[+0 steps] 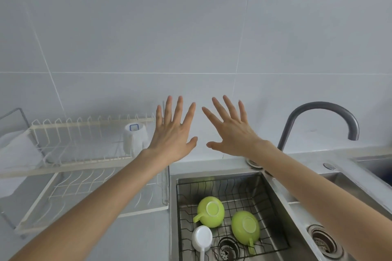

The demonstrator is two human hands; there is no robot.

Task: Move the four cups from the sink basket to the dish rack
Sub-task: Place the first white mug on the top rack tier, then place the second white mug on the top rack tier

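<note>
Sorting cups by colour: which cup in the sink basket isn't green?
The white cup, at the basket's front left; the other two cups are green.

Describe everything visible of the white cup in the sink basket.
The white cup looks like glossy plastic or ceramic. It sits upside down, its flat base facing up, at the near left corner of the black wire sink basket. Its handle points toward the camera. It rests on the wires, just below a green cup; contact between them is unclear.
</note>
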